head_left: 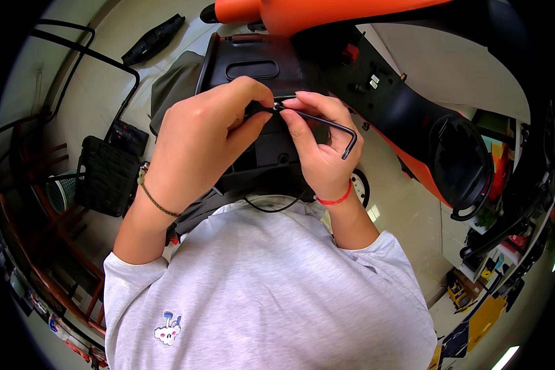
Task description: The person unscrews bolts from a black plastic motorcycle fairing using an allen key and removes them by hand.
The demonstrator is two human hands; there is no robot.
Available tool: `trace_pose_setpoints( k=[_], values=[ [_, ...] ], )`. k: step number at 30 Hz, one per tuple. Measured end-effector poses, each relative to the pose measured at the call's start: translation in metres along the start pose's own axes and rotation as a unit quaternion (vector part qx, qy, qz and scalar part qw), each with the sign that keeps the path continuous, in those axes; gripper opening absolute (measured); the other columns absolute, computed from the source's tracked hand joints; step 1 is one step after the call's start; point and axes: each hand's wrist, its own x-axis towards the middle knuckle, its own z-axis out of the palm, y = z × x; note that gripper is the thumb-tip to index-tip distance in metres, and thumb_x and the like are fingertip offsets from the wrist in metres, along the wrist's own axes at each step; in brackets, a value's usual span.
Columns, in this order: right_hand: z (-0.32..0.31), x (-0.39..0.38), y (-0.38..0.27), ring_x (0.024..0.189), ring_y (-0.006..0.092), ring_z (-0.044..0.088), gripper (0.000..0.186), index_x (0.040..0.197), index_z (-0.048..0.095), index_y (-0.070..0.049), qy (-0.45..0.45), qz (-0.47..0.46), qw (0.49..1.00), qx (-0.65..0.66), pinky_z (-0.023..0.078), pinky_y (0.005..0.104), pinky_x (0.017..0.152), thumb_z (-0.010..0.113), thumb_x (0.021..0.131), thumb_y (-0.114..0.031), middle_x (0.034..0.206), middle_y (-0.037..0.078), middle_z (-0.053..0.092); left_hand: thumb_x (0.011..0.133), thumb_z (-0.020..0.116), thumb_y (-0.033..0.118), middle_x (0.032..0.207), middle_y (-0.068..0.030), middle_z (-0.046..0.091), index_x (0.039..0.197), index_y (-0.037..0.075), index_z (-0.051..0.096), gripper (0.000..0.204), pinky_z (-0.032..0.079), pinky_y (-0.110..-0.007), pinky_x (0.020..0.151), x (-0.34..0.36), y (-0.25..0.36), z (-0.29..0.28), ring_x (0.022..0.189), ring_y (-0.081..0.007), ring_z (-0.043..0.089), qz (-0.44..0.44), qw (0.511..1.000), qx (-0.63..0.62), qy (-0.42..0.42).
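My right hand (327,132) pinches a black L-shaped hex key (338,126) between thumb and fingers, its short bent end pointing down past the palm. At the key's other end, a small silvery piece (277,106), perhaps a screw, shows between both hands' fingertips. My left hand (206,126) is closed in a pinch right beside it; what lies between its thumb and finger is mostly hidden. Beneath both hands is a black plastic housing (253,68) with an oval recess, partly covered by my fingers. A thin black cable (271,210) loops below it, against my shirt.
A large orange and black vehicle-like body (345,15) arches over the far side and down the right. On the left stand a black tool case (108,176) and a teal basket (60,192). A long black part (154,40) lies on the floor. Cluttered shelves line the right.
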Motion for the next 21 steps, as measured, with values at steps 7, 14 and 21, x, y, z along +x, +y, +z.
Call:
trace_pose_setpoints(
  k=[7,14,21],
  values=[
    [-0.003,0.004,0.003,0.072,0.0147,0.065,0.022,0.097,0.063,-0.001,0.013,-0.100,0.993,-0.057,0.051,0.0223,0.058,0.070,0.077,0.005,0.086,0.009,0.067,0.078,0.070,0.009,0.079,-0.0038,0.065,0.096,0.009,0.063,0.020,0.046,-0.028,0.052,0.007,-0.005,0.010,0.058,-0.0181,0.059,0.087,0.987,0.132,0.014],
    [-0.019,-0.005,0.002,0.073,0.0126,0.064,0.015,0.096,0.064,0.001,0.038,0.017,0.999,0.012,0.050,0.0217,0.064,0.068,0.082,0.003,0.090,0.009,0.068,0.078,0.070,0.011,0.081,-0.0022,0.066,0.091,0.010,0.061,0.016,0.047,-0.029,0.053,0.009,-0.006,0.013,0.063,-0.0203,0.061,0.100,0.979,0.175,-0.013],
    [-0.028,-0.012,0.003,0.074,0.0130,0.065,0.016,0.101,0.059,0.003,0.088,0.105,0.982,0.130,0.052,0.0226,0.067,0.064,0.086,0.001,0.094,0.012,0.068,0.084,0.068,0.015,0.063,0.0022,0.053,0.095,0.007,0.058,0.017,0.035,-0.023,0.046,0.012,0.004,-0.001,0.052,-0.0076,0.047,0.009,0.998,-0.032,-0.046]
  ],
)
